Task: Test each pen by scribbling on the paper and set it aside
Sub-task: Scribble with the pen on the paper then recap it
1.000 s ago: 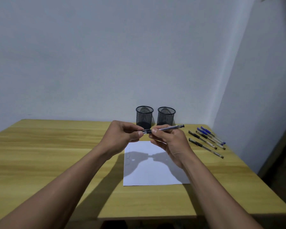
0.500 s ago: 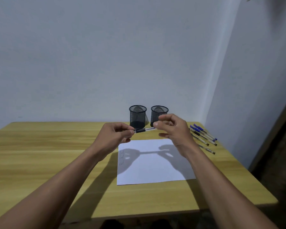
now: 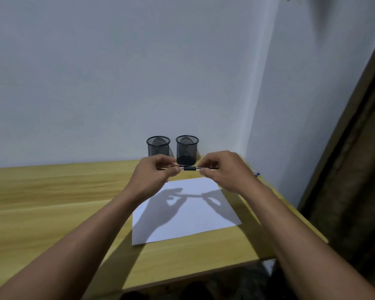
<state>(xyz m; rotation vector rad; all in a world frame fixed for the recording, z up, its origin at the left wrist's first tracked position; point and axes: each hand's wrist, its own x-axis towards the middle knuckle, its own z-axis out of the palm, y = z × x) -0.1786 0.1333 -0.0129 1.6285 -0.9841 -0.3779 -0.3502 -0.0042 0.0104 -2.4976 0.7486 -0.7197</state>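
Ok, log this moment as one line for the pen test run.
stage: pen held level above paper | left hand: pinching one end | right hand: pinching other end | scribble: not started

The desk (image 3: 52, 191) was pale yellow wood with a streaked grain. On it lay plain white paper (image 3: 188, 215); behind the paper stood two black mesh cups (image 3: 158, 147).

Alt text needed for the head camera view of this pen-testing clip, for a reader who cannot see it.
Two bare hands hold one pen level above a white sheet of paper on a wooden table, the left hand pinching one end and the right hand the other. Two black mesh cups stand behind, against a pale wall.
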